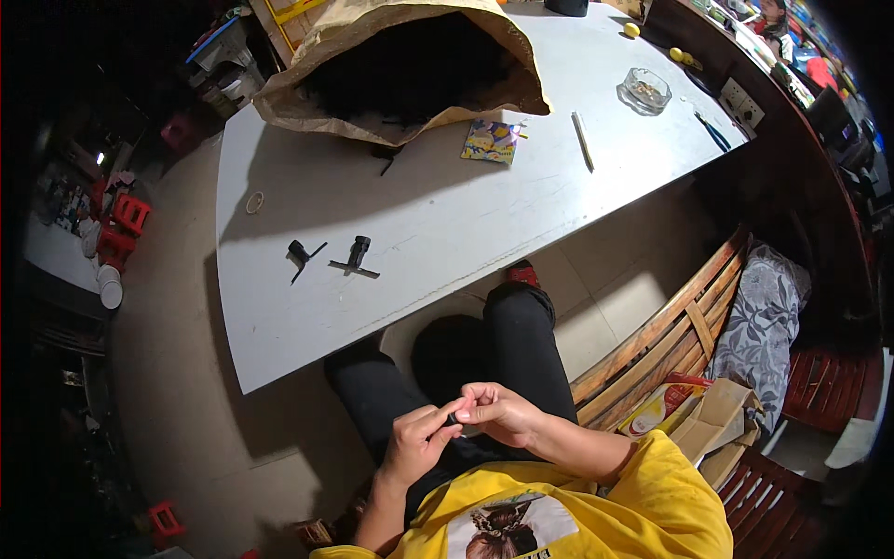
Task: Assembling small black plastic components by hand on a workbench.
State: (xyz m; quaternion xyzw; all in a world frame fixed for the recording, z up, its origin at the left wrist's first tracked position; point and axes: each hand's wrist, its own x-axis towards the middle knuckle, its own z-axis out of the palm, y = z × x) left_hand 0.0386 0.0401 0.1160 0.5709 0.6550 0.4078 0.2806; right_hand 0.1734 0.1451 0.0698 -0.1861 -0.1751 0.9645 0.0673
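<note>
Over my lap, my left hand and my right hand meet with fingers pinched together. A small black piece shows between the fingertips, and most of it is hidden. Its kind cannot be made out. On the white table ahead lie two black T-shaped plastic parts, one flat with a crossbar, the other at an angle to its left. A large brown paper sack stands open at the table's far side, full of dark black pieces. Another thin black piece lies below its rim.
Farther along the table lie a colourful card, a pen-like stick, a glass ashtray, blue-handled pliers and a pale ring. To my right stands a wooden bench with a cardboard box and a patterned cushion.
</note>
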